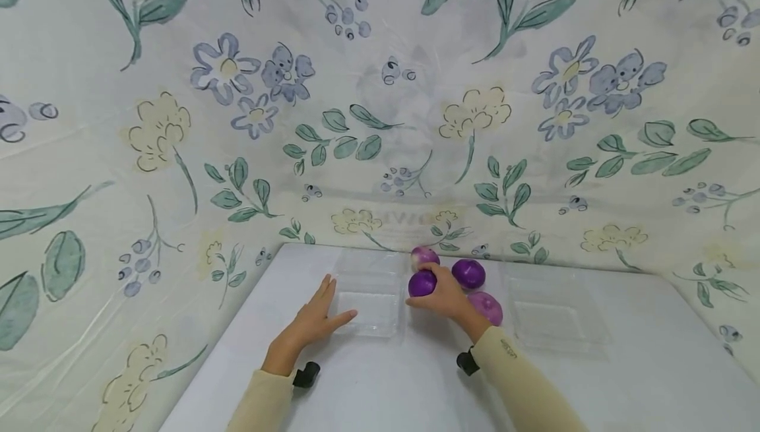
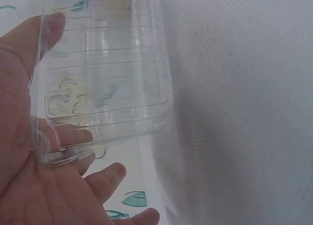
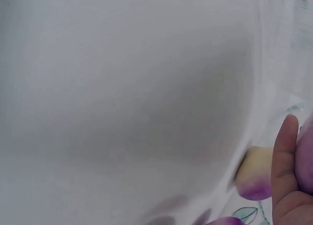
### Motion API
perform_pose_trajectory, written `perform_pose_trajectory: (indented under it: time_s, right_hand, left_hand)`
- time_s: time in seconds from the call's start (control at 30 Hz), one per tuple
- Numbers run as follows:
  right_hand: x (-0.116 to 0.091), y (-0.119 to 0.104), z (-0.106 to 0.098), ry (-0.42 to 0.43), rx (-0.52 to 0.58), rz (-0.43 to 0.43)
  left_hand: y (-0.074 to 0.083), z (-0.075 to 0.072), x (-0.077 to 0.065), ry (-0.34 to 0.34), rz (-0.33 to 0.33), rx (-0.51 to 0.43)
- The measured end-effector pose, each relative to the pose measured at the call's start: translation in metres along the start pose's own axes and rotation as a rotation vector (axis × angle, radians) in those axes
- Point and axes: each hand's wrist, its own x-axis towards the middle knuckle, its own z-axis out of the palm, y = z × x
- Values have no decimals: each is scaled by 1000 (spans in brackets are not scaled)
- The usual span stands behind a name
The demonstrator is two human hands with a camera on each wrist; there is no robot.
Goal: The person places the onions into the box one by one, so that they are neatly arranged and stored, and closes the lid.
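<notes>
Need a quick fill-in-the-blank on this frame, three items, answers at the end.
1. The right hand grips one vegetable, while ____ other vegetables lie on the table.
2. In the head view, the clear tray by the left hand lies to the ____ of the vegetables.
3. The number of vegetables inside the far-right tray is ____.

Missing words: three; left; zero.

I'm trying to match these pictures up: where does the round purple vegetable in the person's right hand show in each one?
Head view: the round purple vegetable is just right of centre, in the lower half, gripped by the right hand.
Left wrist view: not identifiable; only a purple blur shows at the top, through the clear tray.
Right wrist view: at the right edge, partly cut off, below mid-height.
Shared landmark: the flowered cloth, whose green leaves show in all three.
</notes>
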Motion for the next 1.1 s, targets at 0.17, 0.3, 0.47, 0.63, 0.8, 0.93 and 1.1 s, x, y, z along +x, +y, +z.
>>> perform_pose_trajectory:
  time_s: [0.17, 0.3, 0.47, 0.63, 0.8, 0.93, 1.1]
  right_hand:
    - [2, -6, -4, -15, -25, 0]
    - [4, -12, -8, -24, -21, -28]
    - [9, -18, -10, -47, 4, -79]
    - [12, -25, -8, -56, -1, -75]
    - [11, -33, -3, -86, -2, -56]
    - [14, -38, 2, -87, -9, -85]
    - [18, -43, 10, -99, -9, -139]
  left_hand:
    - [-3, 0, 1, 1, 11, -38]
    - [-4, 2, 1, 1, 10, -46]
    - [-4, 2, 1, 6, 10, -41]
    - [-2, 2, 1, 7, 12, -44]
    - [-2, 2, 0, -2, 9, -53]
    - [-3, 2, 0, -4, 1, -41]
    - [-2, 1, 1, -5, -2, -26]
